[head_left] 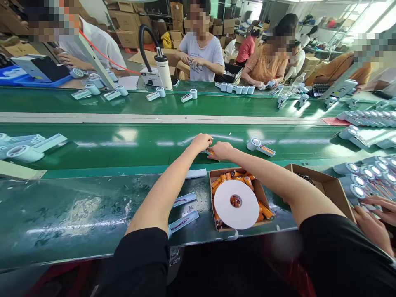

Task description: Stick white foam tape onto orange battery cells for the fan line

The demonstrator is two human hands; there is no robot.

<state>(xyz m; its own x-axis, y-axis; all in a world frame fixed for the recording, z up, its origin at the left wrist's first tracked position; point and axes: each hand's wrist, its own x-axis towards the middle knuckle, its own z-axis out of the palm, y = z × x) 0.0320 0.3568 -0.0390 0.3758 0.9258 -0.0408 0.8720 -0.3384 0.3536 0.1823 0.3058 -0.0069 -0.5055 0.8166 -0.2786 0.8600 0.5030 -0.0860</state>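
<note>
Over the green belt, my right hand (221, 151) is closed on a light-blue plastic housing (204, 152), mostly hidden by the fingers; a bit of orange shows in it. My left hand (201, 142) is closed just above the housing, its fingertips pinched together; what they hold is too small to make out. To the right on the belt lies another light-blue housing (266, 150) with a round head and orange in its open handle. Below my wrists, a cardboard box (212, 206) holds orange battery cells (248, 181), with a white tape roll (222, 204) on top.
Open light-blue handles (185, 221) lie under my left forearm. A second cardboard box (332, 189) stands at right, beside many round-headed housings (346, 168) and another person's hands (373, 227). More housings (27, 150) lie at left. Co-workers sit across the belt (130, 144).
</note>
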